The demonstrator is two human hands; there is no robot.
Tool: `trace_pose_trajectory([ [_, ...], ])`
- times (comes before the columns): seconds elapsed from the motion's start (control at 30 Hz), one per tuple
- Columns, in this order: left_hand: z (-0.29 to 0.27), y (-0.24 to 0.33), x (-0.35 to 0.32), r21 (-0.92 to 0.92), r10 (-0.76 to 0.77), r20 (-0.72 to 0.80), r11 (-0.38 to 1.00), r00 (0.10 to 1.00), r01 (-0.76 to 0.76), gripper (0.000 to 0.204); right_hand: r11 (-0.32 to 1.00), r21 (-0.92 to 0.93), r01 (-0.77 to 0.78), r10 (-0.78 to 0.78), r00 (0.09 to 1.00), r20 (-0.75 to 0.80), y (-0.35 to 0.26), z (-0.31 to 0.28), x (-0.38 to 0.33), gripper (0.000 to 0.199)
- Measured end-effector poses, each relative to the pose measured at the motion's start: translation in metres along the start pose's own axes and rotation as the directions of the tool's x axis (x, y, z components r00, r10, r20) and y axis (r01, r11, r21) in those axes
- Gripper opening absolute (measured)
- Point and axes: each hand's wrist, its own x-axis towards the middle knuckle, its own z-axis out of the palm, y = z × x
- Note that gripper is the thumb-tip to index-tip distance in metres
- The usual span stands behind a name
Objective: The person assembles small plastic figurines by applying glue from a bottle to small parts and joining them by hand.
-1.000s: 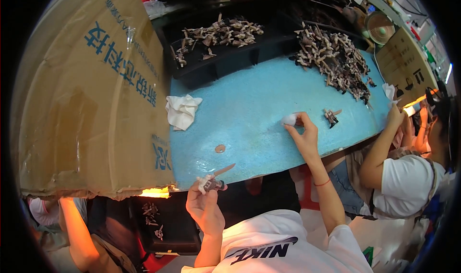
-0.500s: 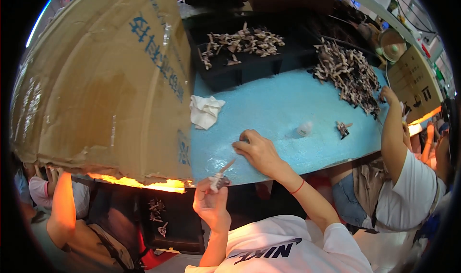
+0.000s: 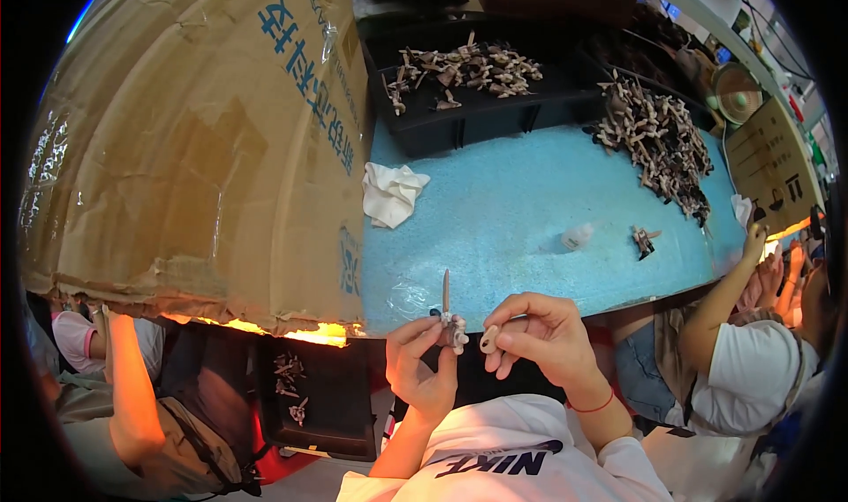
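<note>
My left hand [image 3: 417,374] is closed in a pinch round a small pale and dark toy figure [image 3: 454,332], from which a long brown pointed piece sticks up. Close beside it, my right hand [image 3: 552,341] pinches a small beige part [image 3: 488,339] with a dark spot on it. A narrow gap separates the part from the figure. Both hands are just over the near edge of the blue tabletop [image 3: 495,263]. Farther right on the table lie a small translucent container [image 3: 578,236] and a single similar figure [image 3: 644,242].
A large cardboard box [image 3: 177,166] fills the left side. A crumpled white tissue [image 3: 393,194] lies beside it. At the back stands a black tray [image 3: 495,133] with figures, and a heap of figures [image 3: 654,144] lies right of it. A lower black tray [image 3: 331,414] and co-workers flank me.
My right hand has come off the tabletop, back toward me, with the beige part in it. My left hand has moved right, and the figure's brown piece now points upright.
</note>
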Motion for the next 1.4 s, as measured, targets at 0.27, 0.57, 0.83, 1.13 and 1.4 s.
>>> trace_pose_trajectory([
  [0.27, -0.002, -0.002, -0.002, 0.134, 0.132, 0.043, 0.982, 0.99, -0.136, 0.032, 0.994, 0.089, -0.056, 0.057, 0.998, -0.011, 0.012, 0.0, 0.0, 0.011],
  [0.57, -0.003, 0.004, 0.005, 0.207, 0.22, 0.079, 0.95, 0.972, -0.232, 0.029, 0.983, 0.084, -0.165, 0.162, 0.986, 0.044, 0.014, -0.009, 0.004, 0.016],
  [0.83, -0.006, 0.007, 0.01, 0.211, 0.205, 0.12, 0.951, 0.971, -0.227, 0.028, 0.98, 0.104, -0.169, 0.17, 0.985, 0.004, 0.016, -0.008, 0.004, 0.018],
  [1.13, -0.008, 0.021, 0.019, -0.051, -0.077, 0.262, 0.994, 0.962, 0.094, 0.038, 0.992, 0.064, -0.109, 0.112, 0.993, -0.035, 0.017, -0.005, -0.001, 0.02],
  [1.4, -0.007, 0.029, 0.023, -0.1, -0.109, 0.336, 0.984, 0.936, 0.151, 0.04, 0.994, 0.016, -0.106, 0.106, 0.994, 0.007, 0.014, -0.01, -0.009, 0.015],
])
